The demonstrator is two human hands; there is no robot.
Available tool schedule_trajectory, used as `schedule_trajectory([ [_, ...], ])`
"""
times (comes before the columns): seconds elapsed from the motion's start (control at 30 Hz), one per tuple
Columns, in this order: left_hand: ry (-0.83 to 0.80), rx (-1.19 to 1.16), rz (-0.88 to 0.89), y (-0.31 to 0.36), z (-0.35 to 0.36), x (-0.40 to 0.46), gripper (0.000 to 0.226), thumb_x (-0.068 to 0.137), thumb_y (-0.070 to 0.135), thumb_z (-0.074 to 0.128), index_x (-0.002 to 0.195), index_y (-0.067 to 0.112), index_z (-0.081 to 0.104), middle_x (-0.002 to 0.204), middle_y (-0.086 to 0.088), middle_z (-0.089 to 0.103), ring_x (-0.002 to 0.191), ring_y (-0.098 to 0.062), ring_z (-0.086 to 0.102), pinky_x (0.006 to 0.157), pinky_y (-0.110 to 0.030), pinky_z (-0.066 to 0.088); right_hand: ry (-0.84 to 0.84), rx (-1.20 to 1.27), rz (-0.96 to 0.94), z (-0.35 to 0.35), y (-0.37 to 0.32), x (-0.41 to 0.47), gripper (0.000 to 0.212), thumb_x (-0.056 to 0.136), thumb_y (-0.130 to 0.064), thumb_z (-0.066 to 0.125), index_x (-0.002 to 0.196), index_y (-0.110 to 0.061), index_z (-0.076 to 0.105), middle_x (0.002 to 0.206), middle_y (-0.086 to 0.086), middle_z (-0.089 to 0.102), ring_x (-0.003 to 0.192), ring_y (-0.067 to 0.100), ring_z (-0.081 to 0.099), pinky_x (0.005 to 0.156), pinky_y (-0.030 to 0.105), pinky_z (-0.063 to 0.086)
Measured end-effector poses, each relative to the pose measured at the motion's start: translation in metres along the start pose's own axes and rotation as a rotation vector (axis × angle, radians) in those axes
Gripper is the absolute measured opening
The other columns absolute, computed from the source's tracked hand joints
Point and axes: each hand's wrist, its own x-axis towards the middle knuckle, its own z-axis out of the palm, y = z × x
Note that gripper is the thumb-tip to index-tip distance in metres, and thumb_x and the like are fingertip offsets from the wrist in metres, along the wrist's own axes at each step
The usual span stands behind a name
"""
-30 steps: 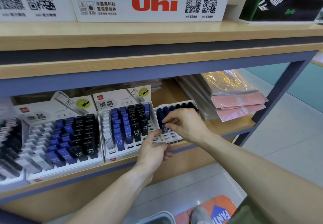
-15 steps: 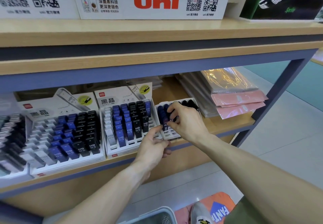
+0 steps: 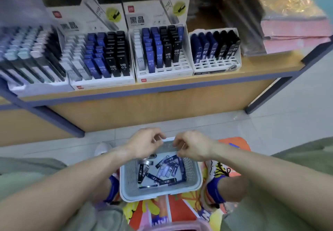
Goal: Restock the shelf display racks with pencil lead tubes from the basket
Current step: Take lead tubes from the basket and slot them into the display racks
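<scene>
Both my hands hover over the far end of the basket, fingers curled. My left hand seems to touch a dark tube, though I cannot tell if it grips; my right hand looks empty. The pencil lead tubes lie loose and crisscrossed on the basket floor. I judge them light, stiff and slick plastic, so I would pinch one across its narrow sides near the middle. The small rack on the shelf has empty front slots.
</scene>
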Motion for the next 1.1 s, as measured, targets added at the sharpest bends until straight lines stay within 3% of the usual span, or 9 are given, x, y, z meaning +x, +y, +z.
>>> schedule_trajectory([
  [0.1,-0.092,0.001,-0.165,-0.04,0.041,0.0,0.03,0.099,0.026,0.065,0.128,0.025,0.06,0.127,0.007,0.067,0.106,-0.008,0.063,0.098,-0.026,0.05,-0.113,0.014,0.159,0.05,0.015,0.033,0.039,0.093,-0.021,0.071,0.131,-0.015,0.062,0.122,0.005,0.07,0.109,0.021,0.066,0.091,0.029,0.053],
  [0.23,-0.128,-0.103,-0.336,-0.069,0.095,0.0,0.048,0.1,0.019,0.063,0.146,0.015,0.049,0.144,-0.002,0.058,0.13,-0.018,0.057,0.11,-0.027,0.042,-0.109,0.312,0.451,0.108,0.03,0.068,0.04,0.094,-0.011,0.07,0.133,-0.005,0.062,0.131,0.011,0.066,0.118,0.025,0.064,0.104,0.033,0.05],
  [0.33,-0.153,-0.104,-0.371,-0.078,0.125,0.009,0.054,0.1,0.02,0.063,0.151,0.014,0.044,0.148,-0.009,0.055,0.134,-0.023,0.053,0.112,-0.028,0.037,-0.111,0.54,0.6,0.148,0.032,0.091,0.044,0.093,-0.011,0.072,0.132,0.002,0.059,0.126,0.012,0.066,0.116,0.023,0.062,0.099,0.024,0.048],
  [0.47,-0.127,-0.132,-0.376,-0.081,0.15,0.03,0.056,0.099,0.014,0.063,0.151,0.014,0.043,0.148,-0.012,0.053,0.134,-0.027,0.052,0.113,-0.032,0.039,-0.02,0.767,0.733,0.179,0.041,0.114,0.04,0.09,-0.003,0.071,0.127,0.004,0.058,0.107,0.011,0.063,0.098,0.025,0.062,0.089,0.03,0.051],
  [0.53,-0.116,-0.124,-0.377,-0.086,0.16,0.041,0.061,0.099,0.008,0.061,0.155,0.015,0.037,0.155,-0.012,0.046,0.14,-0.027,0.046,0.118,-0.032,0.033,0.05,0.726,0.717,0.186,0.047,0.123,0.052,0.092,-0.002,0.066,0.141,-0.003,0.049,0.116,0.013,0.064,0.109,0.03,0.064,0.095,0.033,0.049],
  [0.63,-0.095,-0.086,-0.359,-0.096,0.174,0.057,0.069,0.095,0.0,0.061,0.156,0.018,0.035,0.155,-0.011,0.044,0.142,-0.026,0.042,0.119,-0.031,0.031,-0.015,0.372,0.558,0.187,0.053,0.131,0.07,0.096,-0.006,0.059,0.157,-0.02,0.026,0.135,0.017,0.06,0.122,0.034,0.058,0.102,0.035,0.047],
  [0.73,-0.085,-0.035,-0.35,-0.106,0.186,0.067,0.077,0.093,-0.002,0.064,0.158,0.018,0.029,0.159,-0.012,0.038,0.146,-0.026,0.038,0.122,-0.031,0.027,-0.134,0.2,0.502,0.187,0.064,0.141,0.08,0.096,0.0,0.053,0.162,-0.024,0.014,0.153,0.024,0.037,0.13,0.038,0.054,0.111,0.042,0.044],
  [0.83,-0.095,0.02,-0.342,-0.114,0.194,0.071,0.08,0.093,-0.002,0.065,0.16,0.016,0.025,0.164,-0.013,0.03,0.152,-0.026,0.028,0.124,-0.03,0.019,-0.159,0.137,0.507,0.191,0.069,0.146,0.066,0.094,-0.005,0.057,0.154,-0.019,0.033,0.159,0.025,0.019,0.134,0.036,0.05,0.114,0.039,0.041],
  [1.1,-0.052,-0.032,-0.394,-0.108,0.205,0.076,0.056,0.095,0.008,0.064,0.147,0.014,0.045,0.146,-0.011,0.048,0.135,-0.029,0.047,0.115,-0.035,0.037,0.115,0.35,0.707,0.223,0.067,0.137,0.028,0.095,-0.009,0.056,0.12,-0.012,0.068,0.127,0.014,0.062,0.115,0.029,0.059,0.102,0.031,0.047],
])
